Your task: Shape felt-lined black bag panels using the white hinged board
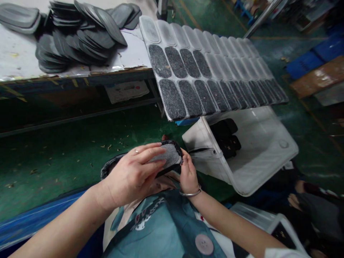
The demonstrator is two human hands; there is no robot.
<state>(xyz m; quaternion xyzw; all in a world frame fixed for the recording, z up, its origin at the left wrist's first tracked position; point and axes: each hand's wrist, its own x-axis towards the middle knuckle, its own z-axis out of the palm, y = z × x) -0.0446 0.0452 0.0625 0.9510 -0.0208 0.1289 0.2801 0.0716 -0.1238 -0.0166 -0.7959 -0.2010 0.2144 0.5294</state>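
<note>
Just above my lap I hold a black shoe upper (pixel 176 144) with a grey, felt-like sole face (pixel 172 154) turned up. My left hand (pixel 134 166), wearing a ring, lies across it with its fingers over the grey face; its thumb is out of sight. At the far end, my right hand (pixel 188 172) pinches the black edge between thumb and fingers. A curved black part (pixel 110 165) shows behind my left wrist, and whether it belongs to the same shoe I cannot tell.
Dark soles (pixel 77 43) lie piled on a white-topped table (pixel 16 61). A slanted board (pixel 188 80) carries rows of black and whitish oval pieces. Beneath it stands a white bin (pixel 258 143) with black shoe parts (pixel 227 138). Another person's hand (pixel 294 201) appears at lower right.
</note>
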